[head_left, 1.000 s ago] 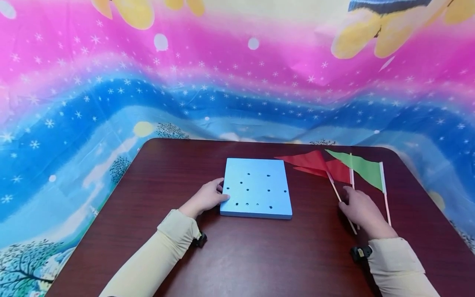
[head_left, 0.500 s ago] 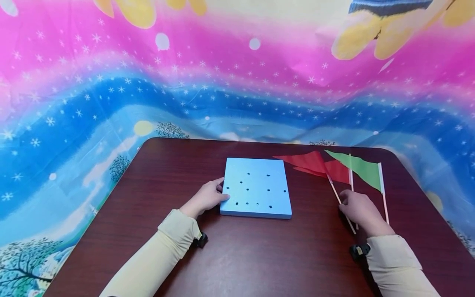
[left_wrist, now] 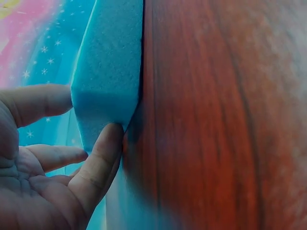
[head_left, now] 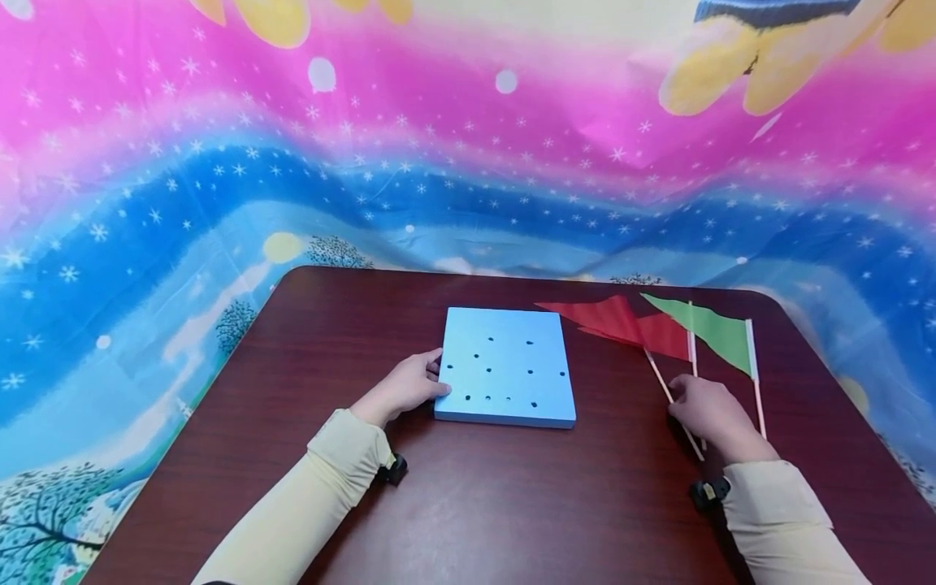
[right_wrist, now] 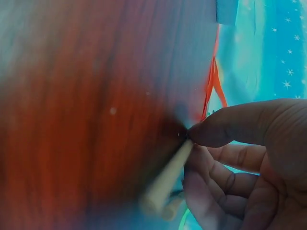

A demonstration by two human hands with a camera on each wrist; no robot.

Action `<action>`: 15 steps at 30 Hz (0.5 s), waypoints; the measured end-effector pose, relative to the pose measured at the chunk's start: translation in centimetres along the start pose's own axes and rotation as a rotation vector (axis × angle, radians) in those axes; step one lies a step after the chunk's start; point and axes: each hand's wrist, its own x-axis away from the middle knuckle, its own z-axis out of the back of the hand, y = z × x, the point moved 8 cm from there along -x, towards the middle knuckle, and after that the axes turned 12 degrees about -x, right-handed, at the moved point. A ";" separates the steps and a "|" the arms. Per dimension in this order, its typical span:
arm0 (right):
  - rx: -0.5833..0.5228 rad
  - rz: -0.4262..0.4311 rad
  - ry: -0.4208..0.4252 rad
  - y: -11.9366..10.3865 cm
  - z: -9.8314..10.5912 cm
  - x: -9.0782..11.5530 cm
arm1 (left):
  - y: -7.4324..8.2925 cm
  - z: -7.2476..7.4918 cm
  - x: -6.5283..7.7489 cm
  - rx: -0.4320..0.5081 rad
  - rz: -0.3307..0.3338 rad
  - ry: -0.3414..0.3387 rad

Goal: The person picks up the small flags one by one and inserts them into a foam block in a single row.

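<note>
Held red flag, direction: the held red flag (head_left: 614, 318) pointed its cloth tip leftward, just past the far right corner of the blue board (head_left: 508, 353); its stick (head_left: 660, 378) ran slantwise, cloth end away from the person, bare end nearer and further right.
Held red flag, place: it was at the right of the brown table (head_left: 497, 512), between the board and the green flag (head_left: 720, 333).
Held red flag, look: the cloth was a plain red triangle on a thin, pale stick.
Right hand: the right hand (head_left: 711, 414) pinched that stick between thumb and fingertip, partway along, with the other fingers bent beneath.
Stick end: the right wrist view was blurred there, so whether the bare end touched the table couldn't be told.
Second red flag: the second red flag (head_left: 667, 335) overlapped the held one; its stick pointed almost straight away from the person and passed below the right hand.
Green flag: its cloth tip pointed left and away, its white-sleeved stick rightmost of the three.
Blue board: it was square, thick and pale blue, lay flat with dark holes in its top, and sat left of the flags.
Left hand: the left hand (head_left: 405, 388) gripped the board's left edge, thumb on top, fingers against the side.
Backdrop: a pink and blue sheet (head_left: 439, 114) with snowflakes hung behind the table.
</note>
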 end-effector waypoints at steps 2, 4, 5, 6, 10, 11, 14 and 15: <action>0.007 -0.010 -0.004 0.1 0.0 0.0 | 0.0 0.0 0.0 -0.001 -0.007 -0.010; 0.004 -0.023 -0.008 0.2 -0.1 0.1 | 0.1 0.0 0.0 -0.002 -0.017 -0.016; -0.007 -0.030 -0.013 0.2 -0.1 0.2 | 0.1 0.0 0.0 -0.004 -0.020 -0.016; -0.023 -0.032 -0.017 0.3 -0.2 0.3 | 0.1 0.0 0.0 0.000 -0.018 -0.016; -0.093 -0.005 -0.021 0.4 -0.4 0.4 | 0.1 0.0 0.1 0.009 -0.011 -0.018; -0.106 0.009 -0.017 0.3 -0.4 0.4 | 0.1 0.0 0.2 0.009 -0.014 -0.018; -0.125 0.045 -0.006 0.2 -0.3 0.4 | 0.1 0.0 0.3 0.003 -0.019 -0.021; -0.124 0.051 0.001 0.2 -0.1 0.4 | 0.1 -0.1 0.3 -0.003 -0.021 -0.021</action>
